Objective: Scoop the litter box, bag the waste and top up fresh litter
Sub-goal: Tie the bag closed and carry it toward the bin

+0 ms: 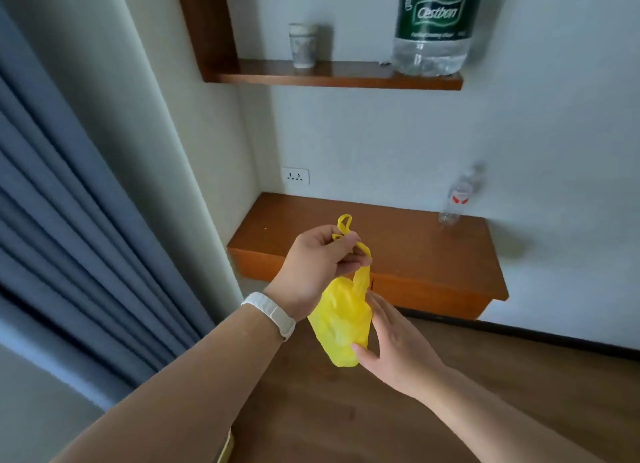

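Note:
A small yellow plastic bag (341,320) hangs in mid-air in front of me, its handles knotted into loops at the top. My left hand (317,267), with a white band on the wrist, is closed around those handles and holds the bag up. My right hand (393,343) is spread, fingers apart, with the thumb and fingertips touching the bag's lower right side. The litter box, the scoop and the fresh litter are not in view.
A low wooden ledge (433,255) juts from the wall behind the bag, with a small plastic bottle (460,196) on it. Above, a wooden shelf (339,75) carries a cup (303,45) and a large water bottle (434,26). Blue curtains (62,220) hang at left. Wooden floor below.

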Tool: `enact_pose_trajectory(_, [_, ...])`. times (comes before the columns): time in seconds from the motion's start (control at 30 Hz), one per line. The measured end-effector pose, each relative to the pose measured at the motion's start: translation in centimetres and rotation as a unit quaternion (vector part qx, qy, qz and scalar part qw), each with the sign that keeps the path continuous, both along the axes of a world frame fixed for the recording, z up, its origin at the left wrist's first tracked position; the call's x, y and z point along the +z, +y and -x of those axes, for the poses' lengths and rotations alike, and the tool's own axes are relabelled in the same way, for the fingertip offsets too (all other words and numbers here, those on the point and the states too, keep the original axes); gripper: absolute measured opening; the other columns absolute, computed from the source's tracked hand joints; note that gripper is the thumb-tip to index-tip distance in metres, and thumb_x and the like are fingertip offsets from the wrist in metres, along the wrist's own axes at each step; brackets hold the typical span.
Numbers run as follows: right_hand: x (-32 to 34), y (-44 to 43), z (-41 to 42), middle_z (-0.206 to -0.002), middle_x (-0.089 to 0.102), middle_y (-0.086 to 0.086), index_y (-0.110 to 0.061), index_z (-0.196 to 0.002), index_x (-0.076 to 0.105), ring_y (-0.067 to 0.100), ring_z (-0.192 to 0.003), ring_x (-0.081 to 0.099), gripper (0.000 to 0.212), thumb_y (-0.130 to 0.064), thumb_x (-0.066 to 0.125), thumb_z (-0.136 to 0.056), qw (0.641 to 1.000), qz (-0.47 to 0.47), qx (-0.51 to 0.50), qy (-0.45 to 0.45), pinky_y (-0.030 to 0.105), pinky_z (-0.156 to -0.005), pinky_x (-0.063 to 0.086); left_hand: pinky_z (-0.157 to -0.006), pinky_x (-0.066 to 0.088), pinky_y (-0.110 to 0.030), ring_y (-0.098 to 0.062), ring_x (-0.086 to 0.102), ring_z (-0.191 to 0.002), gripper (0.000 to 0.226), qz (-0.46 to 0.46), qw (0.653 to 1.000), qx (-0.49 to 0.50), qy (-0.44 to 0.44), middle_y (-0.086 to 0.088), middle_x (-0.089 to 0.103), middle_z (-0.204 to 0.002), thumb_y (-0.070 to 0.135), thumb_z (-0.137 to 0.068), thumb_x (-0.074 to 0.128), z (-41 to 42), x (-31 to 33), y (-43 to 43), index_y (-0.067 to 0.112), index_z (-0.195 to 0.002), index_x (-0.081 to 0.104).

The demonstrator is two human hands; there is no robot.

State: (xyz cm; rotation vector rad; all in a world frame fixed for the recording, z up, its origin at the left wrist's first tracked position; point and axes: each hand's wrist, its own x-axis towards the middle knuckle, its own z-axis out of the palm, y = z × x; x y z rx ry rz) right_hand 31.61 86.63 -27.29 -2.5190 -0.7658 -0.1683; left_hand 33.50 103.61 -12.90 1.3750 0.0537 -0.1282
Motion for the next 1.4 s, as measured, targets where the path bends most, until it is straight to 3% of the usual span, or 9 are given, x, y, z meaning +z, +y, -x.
enact_pose_trajectory(0.2, [1.6,-11.0,2.5,-0.155,0.031,-0.006,-0.024,-0.152,0.017,0.012,-0.136,0.04,0.08,-0.059,0.052,-0.088,0.994,-0.007,-0.101,-0.028,0.017,-0.105,0.033,-0.062,0.056,-0.019,-0.02,0.072,-0.074,0.014,0.041,0.994,-0.104,-0.003,-0.012,0.07,-0.077,0.01,-0.097,0.055,-0.3,2.3,-11.8,0.003,-0.088,0.063])
enact_pose_trajectory(0.4, [3.3,-25.3,3.9,-0.152,0.034,-0.005,-0.028,-0.148,0.015,0.014,-0.134,0.042,0.077,-0.051,0.058,-0.087,0.978,-0.03,-0.196,-0.059,0.026,-0.104,0.041,-0.063,0.057,-0.019,-0.02,0.073,-0.075,0.017,0.042,0.982,-0.186,0.001,-0.017,0.068,-0.083,0.01,-0.097,0.056,-1.0,3.5,-26.8,-0.005,-0.1,0.062])
enact_pose_trajectory(0.5, [4.2,-33.4,4.9,-0.147,0.041,-0.002,-0.024,-0.146,0.02,0.017,-0.129,0.046,0.075,-0.049,0.058,-0.086,0.968,-0.022,-0.243,-0.064,0.029,-0.101,0.046,-0.06,0.057,-0.017,-0.019,0.073,-0.074,0.013,0.045,0.974,-0.223,0.002,-0.015,0.068,-0.079,0.01,-0.097,0.055,-0.6,3.9,-35.3,-0.002,-0.094,0.06])
enact_pose_trajectory(0.6, [4.7,-41.3,6.5,-0.137,0.052,0.005,-0.015,-0.14,0.033,0.022,-0.118,0.056,0.075,-0.039,0.07,-0.079,0.957,-0.015,-0.278,-0.079,0.032,-0.09,0.053,-0.062,0.057,-0.018,-0.02,0.072,-0.074,0.014,0.032,0.967,-0.253,0.002,-0.013,0.069,-0.076,0.01,-0.096,0.056,0.2,4.3,-43.6,0.0,-0.087,0.062])
enact_pose_trajectory(0.7, [5.1,-49.0,8.5,-0.132,0.056,0.002,-0.018,-0.137,0.036,0.02,-0.112,0.06,0.076,-0.036,0.075,-0.075,0.946,-0.009,-0.315,-0.072,0.027,-0.082,0.052,-0.064,0.056,-0.019,-0.019,0.072,-0.074,0.014,0.013,0.962,-0.273,-0.006,-0.01,0.07,-0.076,0.01,-0.096,0.056,1.3,4.5,-51.7,0.003,-0.087,0.064])
enact_pose_trajectory(1.0, [3.7,-68.2,13.3,-0.125,0.054,-0.004,-0.026,-0.131,0.033,0.015,-0.106,0.058,0.061,-0.041,0.061,-0.08,0.901,-0.016,-0.432,-0.043,0.022,-0.081,0.047,-0.072,0.057,-0.022,-0.022,0.072,-0.082,0.012,-0.046,0.924,-0.378,-0.032,-0.013,0.072,-0.082,0.007,-0.095,0.058,3.0,3.8,-73.1,0.0,-0.09,0.066])
enact_pose_trajectory(1.1, [2.6,-73.4,13.8,-0.124,0.052,-0.004,-0.028,-0.13,0.029,0.014,-0.104,0.055,0.058,-0.042,0.056,-0.081,0.887,-0.025,-0.46,-0.028,0.018,-0.079,0.039,-0.07,0.057,-0.021,-0.022,0.072,-0.08,0.011,-0.055,0.911,-0.407,-0.037,-0.013,0.072,-0.08,0.005,-0.094,0.058,2.8,2.9,-79.2,-0.001,-0.091,0.066])
enact_pose_trajectory(1.27, [0.5,-80.6,13.7,-0.126,0.047,-0.009,-0.028,-0.133,0.029,0.011,-0.105,0.052,0.058,-0.042,0.055,-0.083,0.86,-0.046,-0.507,-0.036,0.023,-0.081,0.046,-0.069,0.058,-0.022,-0.02,0.071,-0.077,0.012,-0.047,0.88,-0.472,-0.031,-0.013,0.072,-0.078,0.007,-0.094,0.059,1.3,1.0,-88.8,-0.002,-0.09,0.067])
enact_pose_trajectory(1.4, [-0.2,-87.2,12.3,-0.125,0.05,-0.008,-0.025,-0.134,0.033,0.009,-0.107,0.052,0.058,-0.037,0.058,-0.083,0.837,-0.047,-0.545,-0.022,0.014,-0.084,0.039,-0.068,0.058,-0.024,-0.018,0.069,-0.069,0.014,-0.036,0.85,-0.524,-0.035,-0.016,0.07,-0.077,0.006,-0.095,0.058,-1.5,-0.5,-97.2,-0.005,-0.092,0.065])
